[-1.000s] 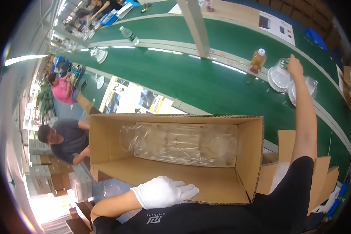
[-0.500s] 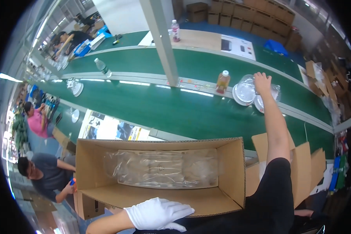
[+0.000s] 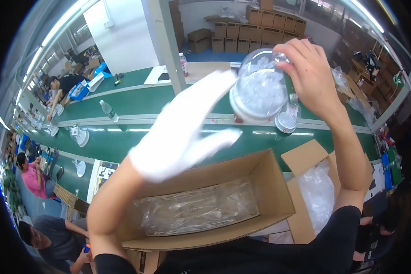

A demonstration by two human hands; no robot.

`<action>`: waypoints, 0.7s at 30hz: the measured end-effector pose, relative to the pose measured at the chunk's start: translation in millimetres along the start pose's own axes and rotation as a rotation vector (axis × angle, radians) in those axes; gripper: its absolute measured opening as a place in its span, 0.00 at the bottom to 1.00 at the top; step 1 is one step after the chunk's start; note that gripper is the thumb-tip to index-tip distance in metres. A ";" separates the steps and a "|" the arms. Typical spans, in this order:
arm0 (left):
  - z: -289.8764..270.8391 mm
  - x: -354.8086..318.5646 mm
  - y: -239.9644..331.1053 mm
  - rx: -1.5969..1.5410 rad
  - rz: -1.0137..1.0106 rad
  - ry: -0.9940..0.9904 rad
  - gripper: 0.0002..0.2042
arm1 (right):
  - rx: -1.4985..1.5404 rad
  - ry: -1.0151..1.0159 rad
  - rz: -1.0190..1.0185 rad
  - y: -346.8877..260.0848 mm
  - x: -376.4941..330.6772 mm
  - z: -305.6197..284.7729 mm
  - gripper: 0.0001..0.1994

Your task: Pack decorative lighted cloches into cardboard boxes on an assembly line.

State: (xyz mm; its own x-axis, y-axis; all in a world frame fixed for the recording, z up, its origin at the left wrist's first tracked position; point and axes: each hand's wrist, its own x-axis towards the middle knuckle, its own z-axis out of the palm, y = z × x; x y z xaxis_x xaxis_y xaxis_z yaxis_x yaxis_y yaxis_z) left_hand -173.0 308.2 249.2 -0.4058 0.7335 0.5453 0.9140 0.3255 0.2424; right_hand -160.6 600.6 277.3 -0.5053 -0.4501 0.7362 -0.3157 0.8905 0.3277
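My right hand (image 3: 308,75), bare, pinches the knob of a clear plastic dome (image 3: 260,75) with a white rim, held tilted above the green bench. What looks like clear film lies inside the dome. My left hand (image 3: 182,130), in a white glove, reaches toward the dome's left side, its fingers stretched and thumb apart. Whether its fingertips touch the dome I cannot tell. Below my hands an open cardboard box (image 3: 278,196) stands close to my body, with a flat piece wrapped in clear plastic (image 3: 201,208) at its bottom.
A second clear dome (image 3: 287,119) stands on the bench behind. An open carton with clear plastic bags (image 3: 316,192) is at my right. A water bottle (image 3: 108,111) and another clear dome (image 3: 79,136) stand to the left. People work at the left and lower right.
My right hand has lifted the dome off the bench toward me. My gloved left hand has left the box's near edge and risen toward the dome. The view has shifted.
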 end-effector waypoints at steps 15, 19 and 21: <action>16.0 -36.8 -55.3 -1.111 -0.166 -0.349 0.24 | 0.814 -0.182 0.234 -162.0 14.0 -48.3 0.08; 39.4 -76.4 -46.1 -1.887 -0.513 -0.310 0.37 | 0.883 -0.207 0.288 -154.8 17.8 -49.5 0.08; 41.5 -96.8 -35.5 -1.559 -0.523 -0.270 0.31 | 0.984 -0.169 0.331 -156.8 24.0 -52.2 0.08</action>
State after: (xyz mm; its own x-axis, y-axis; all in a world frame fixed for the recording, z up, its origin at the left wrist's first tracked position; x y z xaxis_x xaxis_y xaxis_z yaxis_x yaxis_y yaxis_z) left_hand -166.1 250.4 154.6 -0.4844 0.8736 0.0475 -0.2552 -0.1930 0.9474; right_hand -81.4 453.7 274.5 -0.7669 -0.2651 0.5844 -0.6164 0.5578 -0.5558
